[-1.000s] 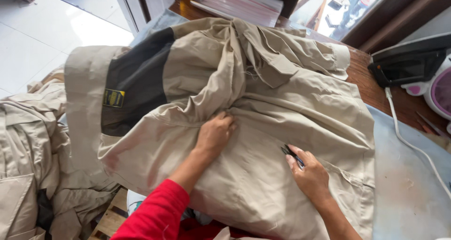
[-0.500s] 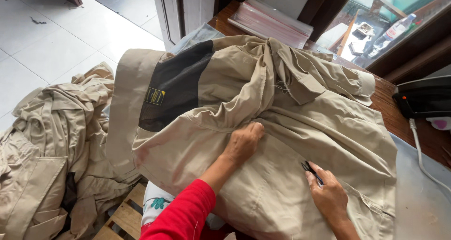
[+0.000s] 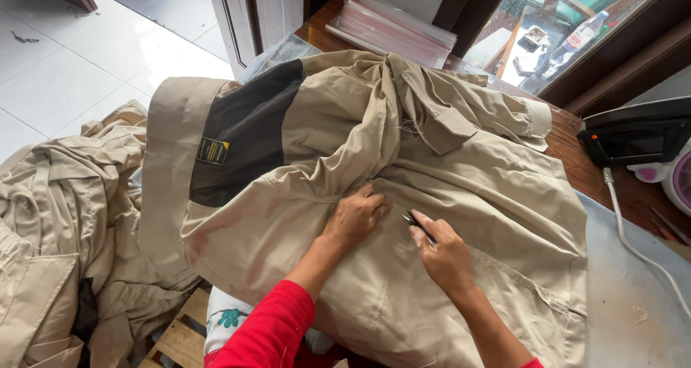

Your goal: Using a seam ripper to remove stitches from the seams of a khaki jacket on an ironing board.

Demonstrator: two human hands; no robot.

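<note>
A beige jacket (image 3: 461, 173) with a black lining panel and a small yellow label lies spread over the ironing surface. My left hand (image 3: 356, 217) presses flat on the cloth near a seam at the jacket's middle, its red sleeve below it. Just to its right, my right hand (image 3: 445, 253) pinches a small dark thread snipper (image 3: 417, 224) whose tip points at the fabric beside my left fingers.
A heap of similar beige garments (image 3: 65, 217) lies on the left over a wooden pallet. A black iron (image 3: 637, 134) with a white cord sits at the right on the wooden table. Clear plastic bags (image 3: 392, 29) are stacked at the back. White tiled floor is at upper left.
The view has shifted, so the jacket sits further right and lower. My left hand has slid a little along the seam, and my right hand with the snipper has come closer to it.
</note>
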